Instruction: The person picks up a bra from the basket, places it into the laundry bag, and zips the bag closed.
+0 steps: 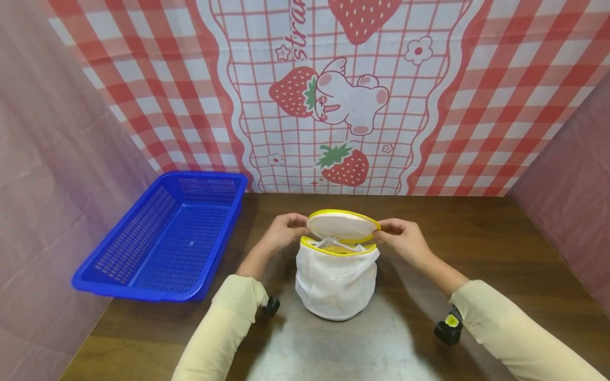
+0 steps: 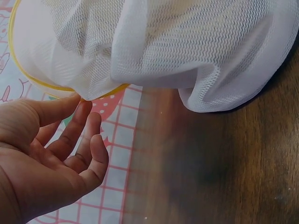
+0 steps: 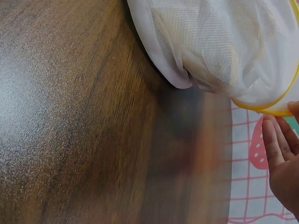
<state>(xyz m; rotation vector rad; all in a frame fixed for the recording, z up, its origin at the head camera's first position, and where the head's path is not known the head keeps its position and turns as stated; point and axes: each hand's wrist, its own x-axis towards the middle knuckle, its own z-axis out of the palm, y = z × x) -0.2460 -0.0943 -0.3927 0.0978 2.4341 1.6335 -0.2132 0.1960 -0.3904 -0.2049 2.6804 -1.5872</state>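
A white mesh laundry bag (image 1: 335, 286) with yellow trim stands upright at the middle of the table. Its round lid (image 1: 340, 226), edged in yellow, is raised at the back of the mouth, and something yellowish (image 1: 339, 250) shows inside. My left hand (image 1: 285, 232) pinches the lid's left edge between thumb and fingertips; in the left wrist view its other fingers (image 2: 96, 156) are loosely bent. On the opposite side my right hand (image 1: 405, 239) pinches the lid's right edge. The right wrist view shows that thumb and fingers at the yellow trim (image 3: 275, 112).
To the left a blue plastic basket (image 1: 209, 286) with slotted walls sits on the brown wooden table (image 1: 481, 238). Behind the table hangs a red and white strawberry cloth (image 1: 405, 159). Plain pinkish curtains (image 1: 47, 159) flank both sides.
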